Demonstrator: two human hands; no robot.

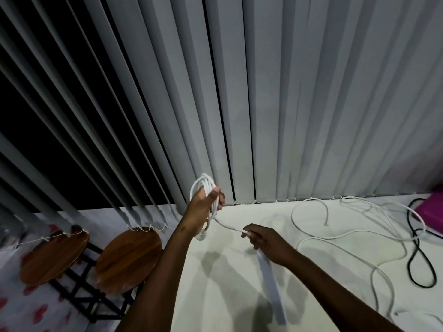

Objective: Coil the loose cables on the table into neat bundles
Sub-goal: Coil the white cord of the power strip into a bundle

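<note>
The thin white round cable (205,204), half wound into loops, hangs over the worktop's (230,279) left edge; it looks light and limp, likely to spring open unless pinched where the loops cross. The left hand (201,209) is closed around those loops, while the right hand (263,240) pinches the trailing strand just beside them. More white cable (335,238) and a black cable (417,248) lie loose toward the right edge.

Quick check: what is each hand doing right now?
Left hand: closed around a white cable coil.
Right hand: pinching the white cable's loose run.
</note>
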